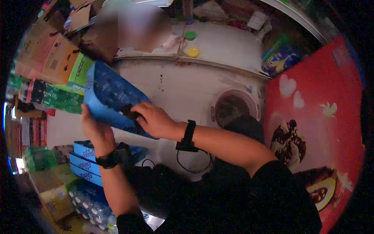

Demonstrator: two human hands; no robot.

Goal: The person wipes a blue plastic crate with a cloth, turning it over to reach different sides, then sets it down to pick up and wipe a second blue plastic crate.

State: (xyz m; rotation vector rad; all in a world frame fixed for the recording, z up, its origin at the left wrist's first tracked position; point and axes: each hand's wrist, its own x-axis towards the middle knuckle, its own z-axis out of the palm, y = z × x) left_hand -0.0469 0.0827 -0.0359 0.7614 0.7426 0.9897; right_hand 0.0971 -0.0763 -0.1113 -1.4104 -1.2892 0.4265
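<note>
A blue tray [108, 87] is held tilted in front of me, its inside facing up and toward the far side. My left hand [95, 130] grips its near left corner, fingers bent around the edge. My right hand [154, 121] is at the tray's right end, its fingers bent around a small dark thing that is too blurred to name. Below the tray, a stack of blue trays [83, 165] with printed sides stands beside my left forearm.
Cartons [54, 58] and green bottles [64, 99] stand at the left, with packed bottles [87, 206] below. A round tub [235, 107] sits on the floor near a red printed panel [311, 97]. A shelf [226, 43] with yellow and green lids runs across the back.
</note>
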